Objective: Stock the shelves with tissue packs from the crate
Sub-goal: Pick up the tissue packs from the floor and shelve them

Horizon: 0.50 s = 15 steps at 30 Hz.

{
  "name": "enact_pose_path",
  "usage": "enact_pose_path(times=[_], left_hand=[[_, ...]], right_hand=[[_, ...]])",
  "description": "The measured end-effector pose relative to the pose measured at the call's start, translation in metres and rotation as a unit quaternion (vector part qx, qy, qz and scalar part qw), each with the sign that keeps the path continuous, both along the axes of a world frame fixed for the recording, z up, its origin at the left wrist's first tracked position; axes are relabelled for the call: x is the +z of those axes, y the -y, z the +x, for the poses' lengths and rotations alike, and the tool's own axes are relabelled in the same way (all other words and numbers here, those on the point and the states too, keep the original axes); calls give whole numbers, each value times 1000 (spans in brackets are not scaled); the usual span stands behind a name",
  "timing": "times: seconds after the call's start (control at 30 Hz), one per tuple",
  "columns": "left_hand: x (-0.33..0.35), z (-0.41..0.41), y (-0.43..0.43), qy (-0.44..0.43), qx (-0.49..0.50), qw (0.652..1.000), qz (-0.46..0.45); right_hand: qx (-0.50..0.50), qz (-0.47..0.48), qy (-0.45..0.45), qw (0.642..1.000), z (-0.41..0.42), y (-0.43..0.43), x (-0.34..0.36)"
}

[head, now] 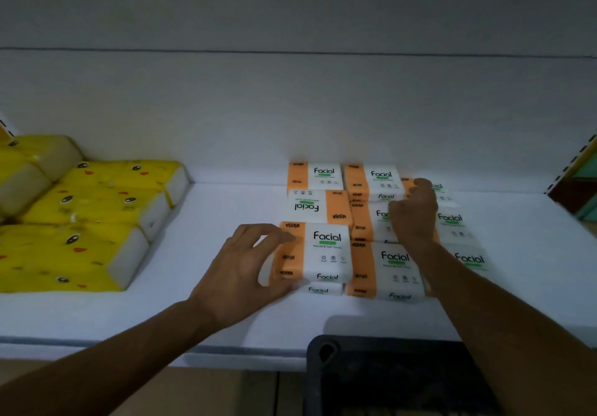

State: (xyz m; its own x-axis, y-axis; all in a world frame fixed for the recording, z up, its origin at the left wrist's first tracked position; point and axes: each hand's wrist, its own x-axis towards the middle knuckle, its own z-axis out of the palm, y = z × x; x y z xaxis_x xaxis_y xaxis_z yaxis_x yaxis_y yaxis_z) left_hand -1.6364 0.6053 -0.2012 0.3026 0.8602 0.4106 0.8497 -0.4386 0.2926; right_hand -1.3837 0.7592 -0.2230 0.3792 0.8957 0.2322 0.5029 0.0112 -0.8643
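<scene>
Several orange-and-white "Facial" tissue packs lie in rows on the white shelf [226, 208], some stacked two high. My left hand [248, 270] grips the left end of the front-left top pack [323, 250], thumb below and fingers on its orange edge. My right hand [413, 212] reaches over the middle column and rests, fingers curled, on a pack at the back right [439, 189], hiding most of it. The dark crate [387, 380] sits below the shelf's front edge; its inside is too dark to make out.
Yellow tissue packs with cartoon faces [84, 221] fill the shelf's left side in a stack. The shelf's white back wall rises behind the packs. A shelf upright with slots [568, 170] stands at the right edge. Bare shelf lies between the yellow and orange packs.
</scene>
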Motion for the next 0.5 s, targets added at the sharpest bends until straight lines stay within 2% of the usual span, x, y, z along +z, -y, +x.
enact_pose_path(times=[0.13,0.3,0.5], left_hand=[[18,-37,27,-27,17,999,17],[21,-114,97,-55,-12,998,0],[5,-217,172,-9,8,999,-33]], right_hand=[[20,62,113,992,-24,35,36],[87,77,133,984,-109,84,94],[172,94,129,972,-230,172,103]])
